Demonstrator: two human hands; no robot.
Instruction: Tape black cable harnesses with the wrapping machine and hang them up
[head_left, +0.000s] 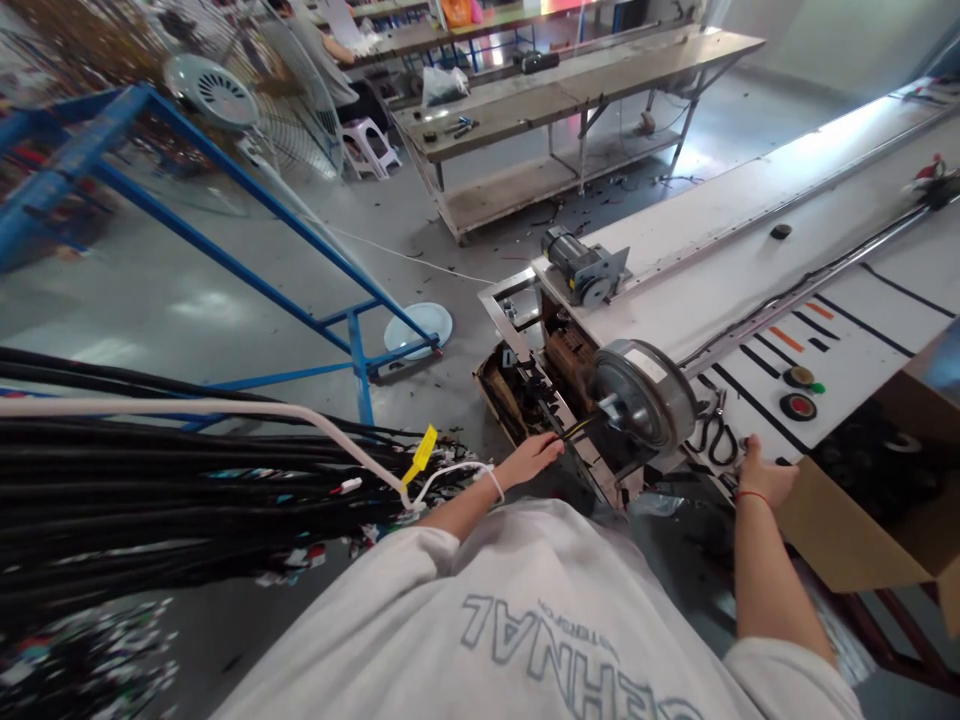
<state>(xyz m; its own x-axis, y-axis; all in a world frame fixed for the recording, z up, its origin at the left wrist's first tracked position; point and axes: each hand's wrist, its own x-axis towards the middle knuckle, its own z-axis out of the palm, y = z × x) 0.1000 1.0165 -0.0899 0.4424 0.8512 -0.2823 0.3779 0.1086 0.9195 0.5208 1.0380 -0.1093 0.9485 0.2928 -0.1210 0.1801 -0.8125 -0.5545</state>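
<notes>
While the left hand (531, 458) pinches a thin, limp black cable (571, 430) near its end, the right hand (763, 478) rests unclenched on the white bench (750, 220).

My right hand (763, 478) hides its fingertips against the table edge, so I can't tell its grip. At nine o'clock the black cable bundle (150, 480) runs off the picture's edge. The cardboard box (862, 520) is cut off at four o'clock.

I'm looking into a factory workshop for cable assembly: thick bundles of black cables (150, 470) hang on a blue steel rack (225, 200), a long desk (750, 200) carries a motor-driven winding machine (645, 400), and an industrial pedestal fan (247, 90) stands on bare concrete floor (187, 290).
</notes>
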